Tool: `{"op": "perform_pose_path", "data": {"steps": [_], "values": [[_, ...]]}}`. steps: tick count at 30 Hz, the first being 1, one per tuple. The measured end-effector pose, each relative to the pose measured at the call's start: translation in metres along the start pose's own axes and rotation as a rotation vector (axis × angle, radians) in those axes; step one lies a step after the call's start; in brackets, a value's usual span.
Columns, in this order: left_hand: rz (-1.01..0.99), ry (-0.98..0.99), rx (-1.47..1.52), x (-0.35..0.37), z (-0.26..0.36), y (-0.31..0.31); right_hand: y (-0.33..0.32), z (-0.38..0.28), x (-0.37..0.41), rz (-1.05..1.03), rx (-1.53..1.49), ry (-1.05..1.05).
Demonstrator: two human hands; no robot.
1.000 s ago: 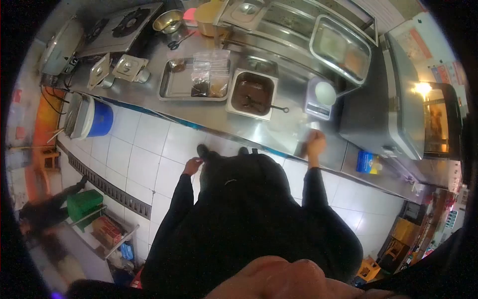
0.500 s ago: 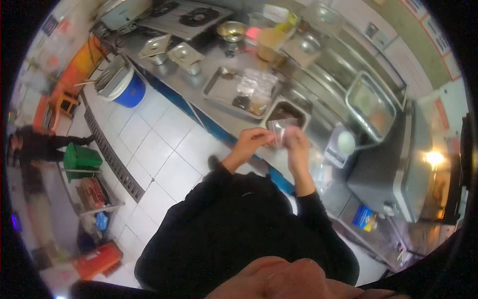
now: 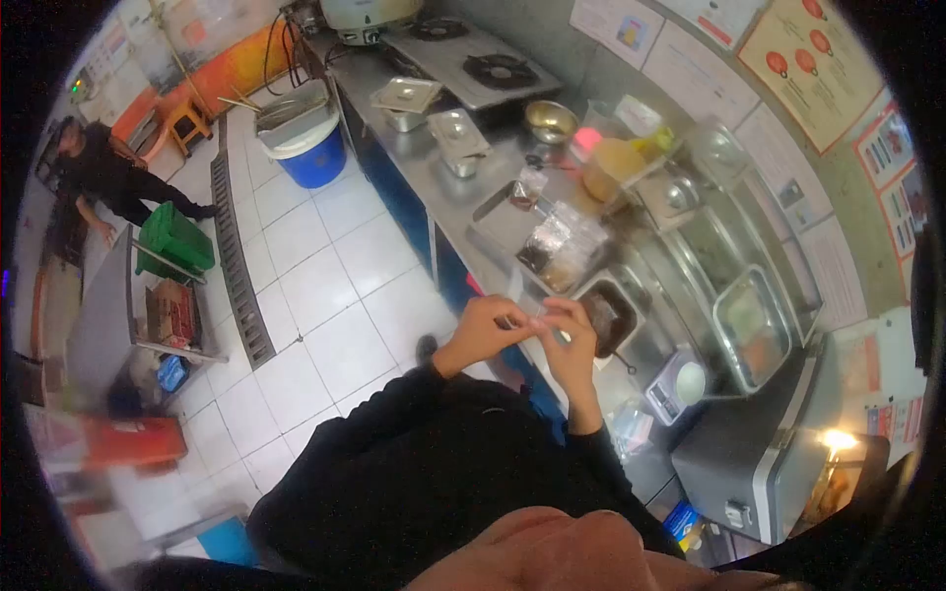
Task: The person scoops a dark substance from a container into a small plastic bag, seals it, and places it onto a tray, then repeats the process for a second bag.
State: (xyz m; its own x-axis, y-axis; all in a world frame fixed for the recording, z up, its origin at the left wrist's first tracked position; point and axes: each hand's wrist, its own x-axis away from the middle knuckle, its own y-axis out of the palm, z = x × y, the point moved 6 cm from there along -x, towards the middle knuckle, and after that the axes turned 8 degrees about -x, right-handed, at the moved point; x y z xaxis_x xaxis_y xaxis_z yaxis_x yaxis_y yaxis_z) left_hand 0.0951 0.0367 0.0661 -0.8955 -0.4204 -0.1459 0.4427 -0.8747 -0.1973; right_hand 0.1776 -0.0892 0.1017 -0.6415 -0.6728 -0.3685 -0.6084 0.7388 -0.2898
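My left hand and my right hand meet at the counter's front edge, fingertips pinched together. Between them is a small clear plastic bag, mostly see-through and partly hidden by my fingers. Just beyond my right hand sits a deep steel pan with dark brown food in it. Farther back, a shallow steel tray carries several filled clear bags. A kitchen scale with a pale green-white bowl stands right of the pan, beside some clear plastic bags.
Along the counter are lidded steel containers, a gold bowl, a stove and a steel food pan. A grey cooler is at right. A blue bucket and green bin stand left, near another person.
My view has swung, so the counter appears shifted right and lower. My hands have come closer together, with the bag now at the pan's near left side rather than in front of it.
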Motion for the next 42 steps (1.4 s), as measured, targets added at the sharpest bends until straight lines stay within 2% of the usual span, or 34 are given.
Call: {"op": "perform_pose_path", "data": {"steps": [2, 5, 8, 11, 14, 17, 20, 21, 22, 23, 25, 26, 27, 28, 31, 32, 33, 35, 36, 38, 39, 41, 42], "values": [[-0.058, 0.034, 0.052, 0.002, -0.005, -0.006, 0.002, 0.004, -0.005, -0.111, -0.037, 0.016], [-0.105, 0.077, -0.121, 0.007, 0.002, -0.013, 0.005, 0.009, -0.005, -0.183, 0.009, 0.042], [-0.141, 0.325, -0.674, 0.013, -0.011, 0.005, 0.021, 0.015, 0.002, -0.104, 0.209, -0.054], [-0.091, 0.369, -0.828, 0.012, -0.032, 0.013, 0.037, 0.038, 0.007, -0.041, 0.41, 0.042], [0.103, 0.383, -0.954, 0.0, -0.039, -0.007, 0.033, 0.047, 0.006, 0.142, 0.714, -0.038], [0.242, 0.358, -0.918, -0.002, -0.038, -0.009, 0.03, 0.051, -0.004, 0.06, 0.647, -0.01], [0.071, 0.407, -0.868, -0.004, -0.055, 0.013, 0.022, 0.051, -0.021, 0.108, 0.361, -0.085], [0.07, 0.38, -0.864, -0.004, -0.057, 0.014, 0.02, 0.057, -0.024, 0.062, 0.269, -0.029], [0.091, 0.346, -0.877, -0.007, -0.059, 0.011, 0.022, 0.048, -0.028, 0.094, 0.192, -0.1], [0.091, 0.31, -0.791, -0.012, -0.058, 0.004, 0.023, 0.067, -0.028, 0.102, 0.247, -0.176], [0.236, 0.451, -0.884, -0.019, -0.06, 0.002, 0.027, 0.077, -0.03, 0.112, 0.251, -0.261], [0.317, 0.494, -0.803, -0.021, -0.044, -0.007, 0.03, 0.07, -0.034, 0.123, 0.356, -0.297], [0.382, 0.545, -0.712, -0.021, -0.027, -0.015, 0.033, 0.066, -0.037, 0.121, 0.316, -0.148], [0.436, 0.51, -0.706, -0.025, -0.028, -0.023, 0.037, 0.057, -0.041, 0.133, 0.29, -0.076], [0.546, 0.436, -0.573, -0.03, -0.02, -0.04, 0.031, 0.09, -0.046, 0.281, -0.07, 0.177], [0.566, 0.412, -0.479, -0.03, -0.017, -0.045, 0.037, 0.102, -0.047, 0.324, -0.314, 0.215], [0.582, 0.389, -0.383, -0.031, -0.016, -0.05, 0.041, 0.108, -0.048, 0.345, -0.454, 0.341], [0.597, 0.37, -0.4, -0.033, -0.023, -0.058, 0.051, 0.114, -0.05, 0.379, -0.727, 0.594], [0.606, 0.361, -0.409, -0.034, -0.027, -0.063, 0.06, 0.115, -0.053, 0.312, -0.872, 0.68], [0.469, 0.102, -0.147, -0.042, -0.051, -0.066, 0.079, 0.115, -0.056, 0.17, -1.161, 0.853], [0.395, -0.027, -0.017, -0.046, -0.065, -0.065, 0.084, 0.113, -0.061, 0.065, -1.164, 0.819], [0.121, -0.339, 0.555, -0.054, -0.095, -0.052, 0.092, 0.108, -0.067, -0.144, -1.159, 0.747], [-0.027, -0.492, 0.84, -0.053, -0.104, -0.04, 0.093, 0.111, -0.069, -0.139, -1.125, 0.771]]}}
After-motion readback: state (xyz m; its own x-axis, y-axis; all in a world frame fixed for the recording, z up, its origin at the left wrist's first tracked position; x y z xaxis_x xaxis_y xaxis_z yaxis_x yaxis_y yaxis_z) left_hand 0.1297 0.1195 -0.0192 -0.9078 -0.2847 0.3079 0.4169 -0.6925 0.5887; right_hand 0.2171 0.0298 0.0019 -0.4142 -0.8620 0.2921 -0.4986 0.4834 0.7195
